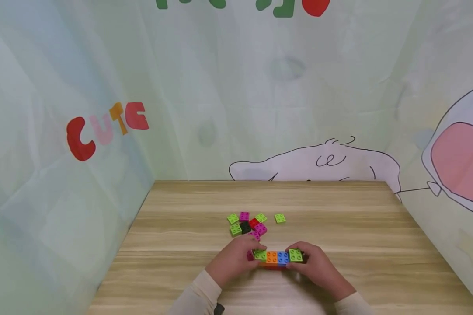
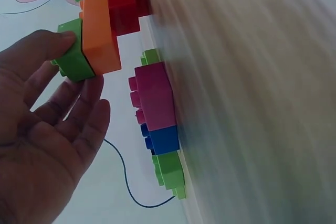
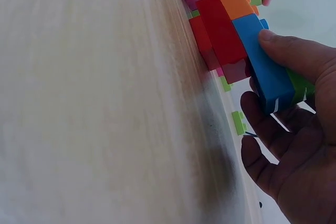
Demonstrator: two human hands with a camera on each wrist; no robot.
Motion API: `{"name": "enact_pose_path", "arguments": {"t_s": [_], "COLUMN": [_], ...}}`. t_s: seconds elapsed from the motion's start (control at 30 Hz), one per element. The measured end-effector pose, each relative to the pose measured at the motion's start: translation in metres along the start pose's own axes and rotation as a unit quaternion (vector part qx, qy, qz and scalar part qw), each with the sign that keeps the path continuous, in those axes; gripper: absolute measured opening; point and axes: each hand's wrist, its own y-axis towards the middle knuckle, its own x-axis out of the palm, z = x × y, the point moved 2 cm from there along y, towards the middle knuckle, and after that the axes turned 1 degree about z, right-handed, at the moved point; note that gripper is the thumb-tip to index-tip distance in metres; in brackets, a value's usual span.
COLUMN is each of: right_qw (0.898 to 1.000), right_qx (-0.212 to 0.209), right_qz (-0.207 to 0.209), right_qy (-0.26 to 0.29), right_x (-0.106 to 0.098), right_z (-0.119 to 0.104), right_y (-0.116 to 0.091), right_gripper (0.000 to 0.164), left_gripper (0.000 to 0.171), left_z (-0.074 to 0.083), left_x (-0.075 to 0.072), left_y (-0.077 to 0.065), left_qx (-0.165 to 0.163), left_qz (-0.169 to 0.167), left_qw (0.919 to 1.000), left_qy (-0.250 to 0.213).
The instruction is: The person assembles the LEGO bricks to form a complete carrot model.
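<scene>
Fingers of the left hand (image 1: 233, 260): clamped on the left green brick (image 1: 260, 255), thumb on the near side, other fingers on the far side.
Fingers of the right hand (image 1: 314, 263): clamped on the right end, thumb against the long blue brick (image 1: 283, 258) beneath the right green brick (image 1: 295, 255).
Brick structure: held between both hands at the near part of the desk (image 1: 173, 271); whether its base touches the wood, I cannot tell.
Layers: an orange-red brick (image 3: 202, 43) lowest, a red brick (image 3: 221, 38) above, then the orange brick (image 1: 272, 257) on the left and blue on the right, jutting outward, with green on each end.
Handling: probably light, stiff, hard plastic, fairly smooth; not fragile in itself, though a twist or lift at an overhanging end could pop the joints.
Best hold: likely the near and far faces of the ends, or the red middle for steadiness.
Loose bricks (image 1: 261, 229): a small cluster, far and slightly left, in lime, magenta, red and black; one lime brick (image 1: 279, 218) lies apart to the right.
Desk surface: pale wood grain running left to right.
Room: pale cloth walls (image 1: 220, 87), colourful letters (image 1: 81, 139) at left, a line-drawn animal (image 1: 299, 168) at the far side, a balloon drawing (image 1: 458, 153) at right.
</scene>
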Motion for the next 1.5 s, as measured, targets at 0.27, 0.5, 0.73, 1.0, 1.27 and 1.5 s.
{"name": "enact_pose_path", "arguments": {"t_s": [0.27, 0.5, 0.73, 1.0, 1.27, 1.5], "right_qw": [1.0, 1.0, 0.999, 1.0, 1.0, 1.0], "right_qx": [0.001, -0.006, -0.015, -0.012, 0.015, 0.028], "right_qz": [-0.005, -0.007, -0.008, -0.009, -0.012, -0.007], "right_qy": [0.008, 0.018, 0.037, 0.026, 0.016, 0.012], "right_x": [0.0, -0.001, 0.0, 0.002, 0.0, 0.0], "right_z": [-0.002, -0.003, -0.001, 0.002, 0.001, 0.0], "right_y": [0.0, -0.002, -0.002, -0.001, -0.003, 0.001], "right_gripper": [0.032, 0.031, 0.031, 0.031, 0.032, 0.032], "left_gripper": [0.041, 0.05, 0.031, 0.025, 0.033, 0.048], "left_z": [-0.005, -0.002, -0.004, -0.007, -0.008, -0.026], "left_x": [0.005, 0.004, -0.002, -0.001, 0.002, -0.008], "left_y": [-0.003, -0.002, 0.009, 0.011, -0.002, -0.013], "left_qx": [-0.111, -0.205, -0.224, -0.231, -0.215, -0.14], "left_qz": [-0.014, 0.01, -0.052, -0.05, 0.044, 0.057], "left_qw": [0.9832, 0.9527, 0.9451, 0.9441, 0.9501, 0.9874], "left_qy": [-0.144, -0.224, -0.232, -0.23, -0.222, -0.045]}}
